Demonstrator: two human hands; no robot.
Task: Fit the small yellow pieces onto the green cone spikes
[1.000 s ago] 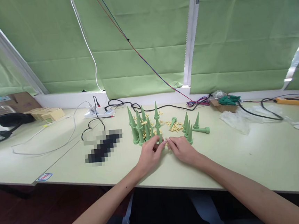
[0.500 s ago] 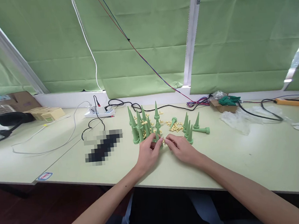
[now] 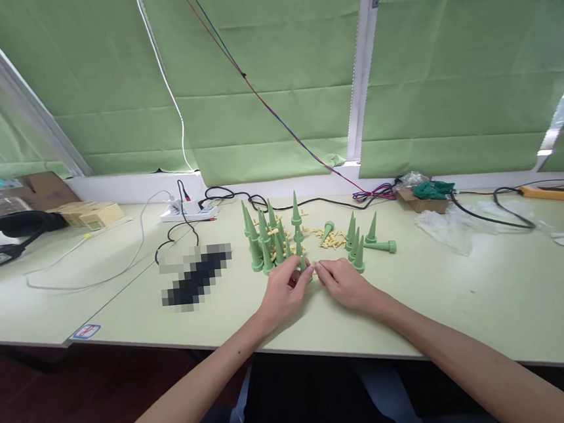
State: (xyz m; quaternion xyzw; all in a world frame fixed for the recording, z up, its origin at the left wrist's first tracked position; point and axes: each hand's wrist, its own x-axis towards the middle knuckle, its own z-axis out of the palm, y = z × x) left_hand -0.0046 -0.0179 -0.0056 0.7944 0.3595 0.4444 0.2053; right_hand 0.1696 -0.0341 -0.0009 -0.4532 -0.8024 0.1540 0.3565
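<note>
hands (image 3: 283,292), forearms (image 3: 435,326): bare | left forearm (image 3: 203,386): small dark spot (image 3: 239,352) | clothing (image 3: 308,400): black

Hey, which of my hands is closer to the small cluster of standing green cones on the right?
Your right hand. It is just in front and to the left of that cluster; your left hand is farther left, holding another green cone.

On the table (image 3: 443,309), loose pegs (image 3: 334,241) lie between a cluster of spikes (image 3: 267,264) at left and a smaller group of spikes (image 3: 359,259) at right. Behind the cluster, leftward, sits a power strip (image 3: 204,214); headphones (image 3: 36,222) lie farther left.
</note>
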